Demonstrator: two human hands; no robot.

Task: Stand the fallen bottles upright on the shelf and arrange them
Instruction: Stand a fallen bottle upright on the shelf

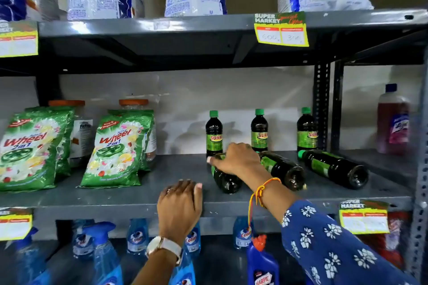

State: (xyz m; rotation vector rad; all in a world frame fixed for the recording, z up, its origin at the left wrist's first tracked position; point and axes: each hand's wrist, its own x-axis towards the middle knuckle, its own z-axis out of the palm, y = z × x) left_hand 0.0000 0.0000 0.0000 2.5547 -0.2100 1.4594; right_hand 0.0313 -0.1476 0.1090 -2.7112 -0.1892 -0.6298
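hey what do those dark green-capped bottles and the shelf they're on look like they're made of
The fallen bottles look like clear glossy plastic holding dark liquid: highlights glint on their moulded bases, though glass can't be ruled out. Their caps look like matte green plastic. The shelf seems painted grey metal, with a smooth sheen and a perforated upright.

You see six dark green-capped bottles on middle shelf (162, 194): three upright at back (214, 133) (259, 132) (306, 131), three lying down in front (225, 178) (283, 169) (335, 168). Two stacks of green Wheel detergent packs (30, 148) (118, 146); count per stack unclear. Two orange-lidded jars behind them (66, 103) (133, 102). One pinkish blue-capped bottle at far right (392, 120). Your two hands in frame: left hand (179, 206), right hand (238, 157). Four yellow price tags (281, 29) (18, 38) (363, 217) (15, 224).
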